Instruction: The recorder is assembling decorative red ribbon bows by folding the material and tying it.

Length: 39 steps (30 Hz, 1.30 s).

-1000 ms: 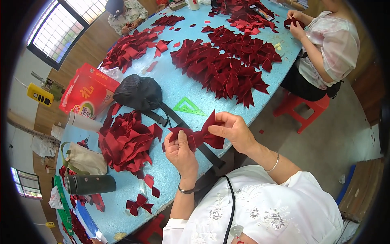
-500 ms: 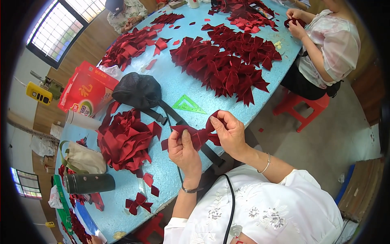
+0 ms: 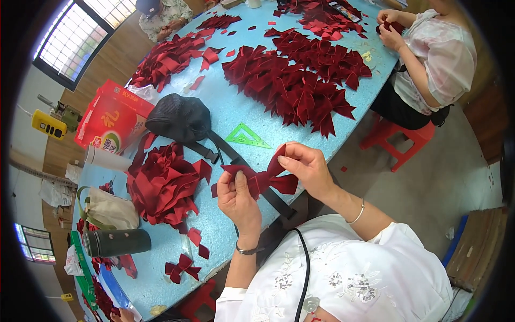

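Between my hands, above the table's near edge, is a dark red velvet bow (image 3: 263, 181). My left hand (image 3: 238, 201) pinches its left side, thumb on top and fingers beneath. My right hand (image 3: 308, 169) grips the upper right loop between thumb and fingers; the bow's other right-hand part hangs free below. A pile of red fabric pieces (image 3: 163, 185) lies to the left of my left hand. Near the front edge rests another finished-looking bow (image 3: 182, 268). Just beyond my hands is a green set square (image 3: 245, 136).
A black waist bag (image 3: 179, 118) with its strap lies behind the pile. Left stand a red paper bag (image 3: 115, 115), a white bottle (image 3: 107, 159), and a dark green flask (image 3: 118, 242). Heaps of red bows (image 3: 289, 88) cover the far table. A co-worker (image 3: 437, 59) sits at right by a red stool (image 3: 399, 140).
My right hand has shifted slightly, and the lower right part of the bow now shows more fully. The left hand keeps its pinch. The whole view has moved a little.
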Tool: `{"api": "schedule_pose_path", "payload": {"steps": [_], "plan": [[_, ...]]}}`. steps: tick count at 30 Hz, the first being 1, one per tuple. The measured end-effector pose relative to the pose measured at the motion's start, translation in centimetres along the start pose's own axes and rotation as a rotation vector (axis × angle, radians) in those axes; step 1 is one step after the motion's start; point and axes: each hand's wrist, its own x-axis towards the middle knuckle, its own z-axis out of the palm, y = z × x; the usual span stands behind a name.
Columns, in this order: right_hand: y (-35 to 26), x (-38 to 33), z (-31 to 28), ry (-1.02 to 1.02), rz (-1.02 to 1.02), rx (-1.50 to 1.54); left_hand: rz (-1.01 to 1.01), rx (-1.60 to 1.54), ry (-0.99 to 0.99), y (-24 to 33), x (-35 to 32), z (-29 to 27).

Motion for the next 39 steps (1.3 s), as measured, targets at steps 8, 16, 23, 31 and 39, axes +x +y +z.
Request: {"api": "schedule_pose_path", "payload": {"steps": [8, 16, 23, 31, 39], "plan": [[-0.1, 0.2, -0.7, -0.232, 0.238, 0.157, 0.050, 0.046, -0.090, -0.4, -0.1, -0.5], [0.4, -0.4, -0.2, -0.087, -0.021, -0.021, 0.051, 0.051, -0.103, -0.8, -0.1, -0.3], [1.4, -0.2, -0.3, 0.000, -0.031, -0.060, 0.026, 0.027, -0.090, -1.7, -0.4, 0.0], [0.9, -0.2, -0.7, -0.030, 0.295, 0.052, -0.068, 0.048, -0.061, -0.9, 0.9, -1.5], [0.1, 0.8, -2.4, -0.020, 0.111, 0.101, -0.240, 0.139, -0.536, 2.0, 3.4, -3.8]]}}
